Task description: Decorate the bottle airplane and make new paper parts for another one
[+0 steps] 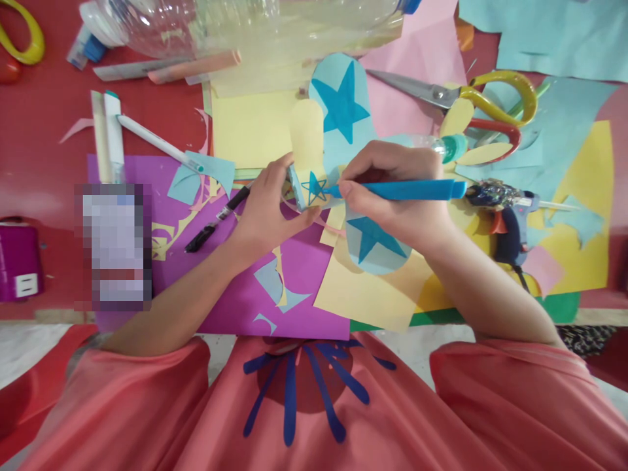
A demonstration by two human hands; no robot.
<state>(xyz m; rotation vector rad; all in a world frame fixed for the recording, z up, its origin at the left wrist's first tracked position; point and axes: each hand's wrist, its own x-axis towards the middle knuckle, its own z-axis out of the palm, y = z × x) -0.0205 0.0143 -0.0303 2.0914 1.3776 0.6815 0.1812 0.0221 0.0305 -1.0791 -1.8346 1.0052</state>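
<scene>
My right hand [392, 190] is closed round a blue marker [417, 190], its tip at the right edge of a small star [314, 188] partly coloured blue. That star is on a pale yellow paper piece [307, 127] with a rounded upper end. My left hand [275, 209] holds the lower left part of this piece between thumb and fingers, beside a light blue folded edge. Behind it lies a light blue rounded paper shape [366, 124] with a large blue star; another blue star [375, 241] shows below my right hand.
Yellow-and-red scissors [441, 95] lie at the upper right, above a glue gun [513, 229]. Clear plastic bottles [161, 26] lie at the back. A black pen [218, 219], paper scraps and purple paper [235, 288] are at left, near white markers [114, 131] and a blurred-out phone [115, 245].
</scene>
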